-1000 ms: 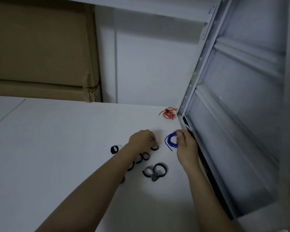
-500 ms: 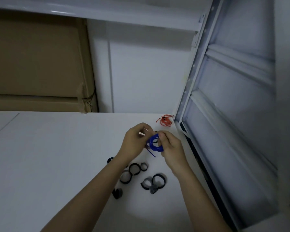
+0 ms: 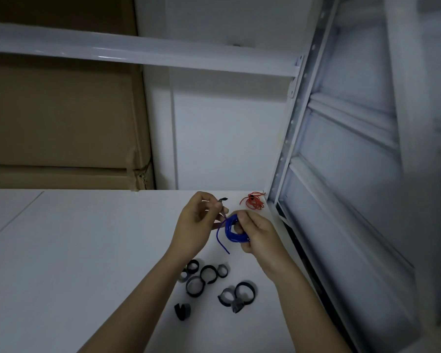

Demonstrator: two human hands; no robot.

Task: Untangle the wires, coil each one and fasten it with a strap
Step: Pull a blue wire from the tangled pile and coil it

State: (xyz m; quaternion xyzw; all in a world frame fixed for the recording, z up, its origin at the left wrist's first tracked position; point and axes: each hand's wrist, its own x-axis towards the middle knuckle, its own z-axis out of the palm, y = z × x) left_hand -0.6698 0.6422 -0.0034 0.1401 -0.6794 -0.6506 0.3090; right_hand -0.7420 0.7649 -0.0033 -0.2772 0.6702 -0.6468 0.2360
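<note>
My right hand (image 3: 259,233) grips a coiled blue wire (image 3: 231,231) above the white table (image 3: 74,250); one loose end of the wire hangs down to the left. My left hand (image 3: 195,222) pinches a thin black strap (image 3: 223,203) right beside the coil, the strap's end sticking up past my fingers. A red wire (image 3: 252,201) with a black strap around it lies at the table's far right corner. Several rolled black straps (image 3: 204,276) lie on the table below my hands.
A white metal shelf frame (image 3: 288,154) stands along the table's right edge, with a horizontal beam (image 3: 138,52) overhead. Cardboard boxes (image 3: 61,118) are stacked behind the table at the left. The white wall rises behind the table's far edge.
My left hand picked a strap from the table and lifted it to the blue coil. My right hand raised the coil off the table. The camera tilted upward.
</note>
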